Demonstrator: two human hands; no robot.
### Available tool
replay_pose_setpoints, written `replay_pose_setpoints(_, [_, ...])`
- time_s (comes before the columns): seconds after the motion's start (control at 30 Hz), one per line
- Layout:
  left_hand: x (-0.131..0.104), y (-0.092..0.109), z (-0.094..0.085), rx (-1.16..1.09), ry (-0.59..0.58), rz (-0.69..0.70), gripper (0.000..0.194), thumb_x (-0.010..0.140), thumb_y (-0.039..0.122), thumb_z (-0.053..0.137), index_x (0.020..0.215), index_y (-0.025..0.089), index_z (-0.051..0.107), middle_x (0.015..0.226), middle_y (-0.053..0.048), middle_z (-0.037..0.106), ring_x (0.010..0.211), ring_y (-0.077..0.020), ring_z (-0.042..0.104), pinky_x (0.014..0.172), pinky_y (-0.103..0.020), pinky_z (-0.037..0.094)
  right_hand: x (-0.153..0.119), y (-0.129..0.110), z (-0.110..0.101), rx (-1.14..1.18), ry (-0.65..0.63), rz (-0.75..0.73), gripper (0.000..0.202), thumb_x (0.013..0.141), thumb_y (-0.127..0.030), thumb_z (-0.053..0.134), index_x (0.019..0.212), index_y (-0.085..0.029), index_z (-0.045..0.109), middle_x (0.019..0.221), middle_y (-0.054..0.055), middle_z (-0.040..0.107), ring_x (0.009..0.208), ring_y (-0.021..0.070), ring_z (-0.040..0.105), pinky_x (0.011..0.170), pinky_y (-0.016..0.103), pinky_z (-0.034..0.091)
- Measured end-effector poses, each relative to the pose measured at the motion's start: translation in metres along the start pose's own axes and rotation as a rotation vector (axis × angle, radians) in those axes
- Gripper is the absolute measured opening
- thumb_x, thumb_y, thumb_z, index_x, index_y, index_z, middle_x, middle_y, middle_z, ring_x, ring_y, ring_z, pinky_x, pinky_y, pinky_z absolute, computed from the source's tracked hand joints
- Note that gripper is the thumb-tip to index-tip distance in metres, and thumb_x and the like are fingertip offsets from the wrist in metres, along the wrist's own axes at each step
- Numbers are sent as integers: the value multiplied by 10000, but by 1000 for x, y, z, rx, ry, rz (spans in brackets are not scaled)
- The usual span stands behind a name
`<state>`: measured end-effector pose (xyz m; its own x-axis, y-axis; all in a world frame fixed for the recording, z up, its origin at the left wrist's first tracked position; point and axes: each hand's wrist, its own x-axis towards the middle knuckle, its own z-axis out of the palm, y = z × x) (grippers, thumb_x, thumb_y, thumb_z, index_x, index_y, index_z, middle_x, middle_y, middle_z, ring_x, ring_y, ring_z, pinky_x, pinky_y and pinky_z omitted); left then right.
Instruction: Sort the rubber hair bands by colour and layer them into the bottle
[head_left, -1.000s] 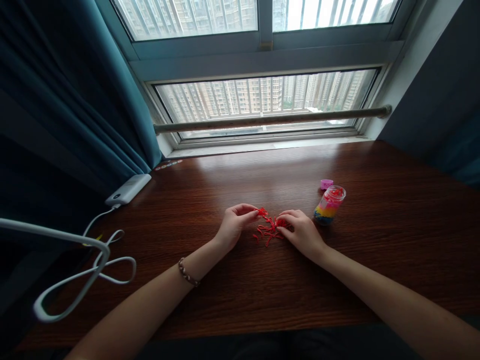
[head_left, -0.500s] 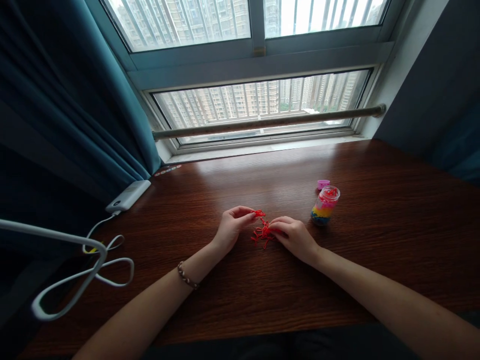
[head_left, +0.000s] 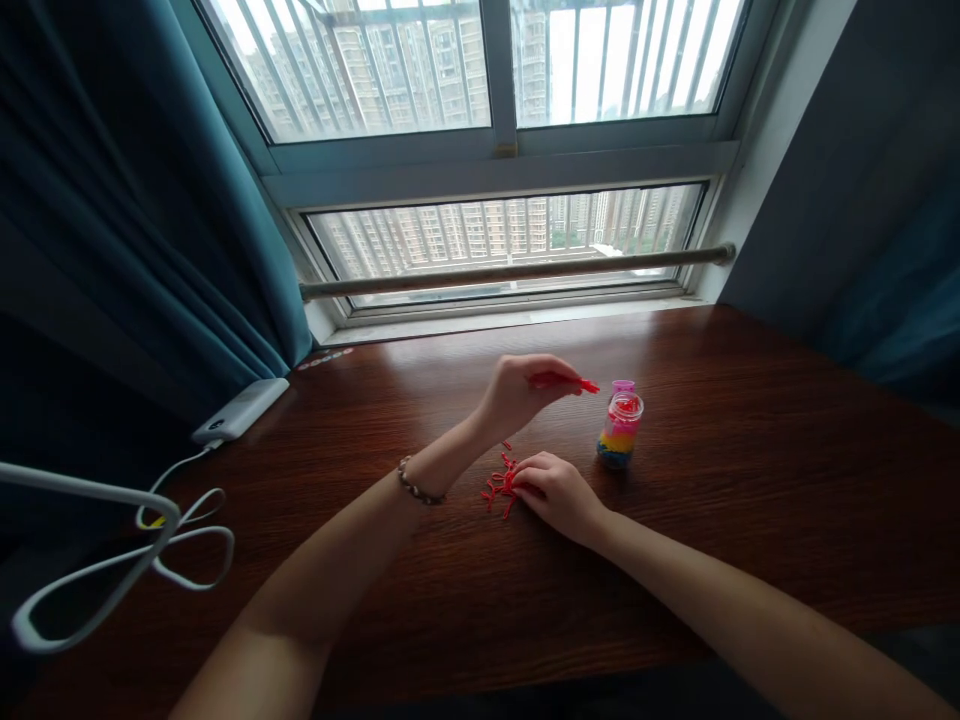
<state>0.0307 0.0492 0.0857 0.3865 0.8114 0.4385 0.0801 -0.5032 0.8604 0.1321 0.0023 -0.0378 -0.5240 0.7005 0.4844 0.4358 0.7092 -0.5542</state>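
Note:
My left hand (head_left: 520,393) is raised above the table, its closed fingers holding a small bunch of red rubber bands (head_left: 589,386) just left of the jar mouth. On the tabletop lies a loose pile of thin red rubber bands (head_left: 498,487). My right hand (head_left: 559,493) rests at the right side of that pile, thumb and fingers pinched together on its edge. A clear jar (head_left: 620,432) stands upright and uncapped beyond my right hand, filled with layers of blue, yellow, pink and red. Its pink lid (head_left: 623,386) sits just behind it.
The brown wooden table (head_left: 420,600) runs up to a window with a metal rail (head_left: 517,273). At left are a white power bank (head_left: 241,410) and its looped white cable (head_left: 97,485), beside a blue curtain (head_left: 187,200). A small strip (head_left: 324,358) lies near the sill.
My left hand has lifted from the pile and moved right towards the jar, carrying red rubber bands. My right hand stays at the pile. The camera view has shifted slightly.

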Motion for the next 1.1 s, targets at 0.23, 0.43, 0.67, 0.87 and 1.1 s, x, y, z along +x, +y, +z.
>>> replay_pose_setpoints(0.23, [40,4,37,399,-409,274,162,768,183,535,783,152,694,777,-53,674,706,-151,610,680,-241,457,0,1,0,8,18,8,96,780,-175,563,787,-205,654,861,33,656,839,156,572,781,284,461])
replay_pose_setpoints(0.43, [51,4,39,612,-500,348,140,745,172,579,766,203,714,760,-46,684,773,-172,564,723,-260,396,1,3,1,-3,14,7,93,777,-175,564,775,-204,653,847,35,658,829,156,572,776,285,462])
replay_pose_setpoints(0.67, [41,3,36,753,-518,507,180,827,229,512,815,240,691,905,-23,668,1055,-196,460,980,-390,179,1,2,1,-6,9,15,88,770,-165,568,763,-202,647,848,35,651,832,160,568,778,284,459])
replay_pose_setpoints(0.87, [26,0,36,858,-408,554,195,775,394,566,879,274,679,1245,-29,498,1267,-294,213,1024,-537,-43,1,2,1,-2,20,6,102,765,-145,566,762,-207,648,863,33,648,834,161,570,775,286,461])
replay_pose_setpoints(1.1, [29,-7,46,901,-498,385,323,626,497,663,843,259,683,1266,-46,473,1268,-364,163,989,-613,-32,1,2,2,23,23,5,101,760,-139,567,760,-205,643,852,26,645,834,165,566,786,286,452])
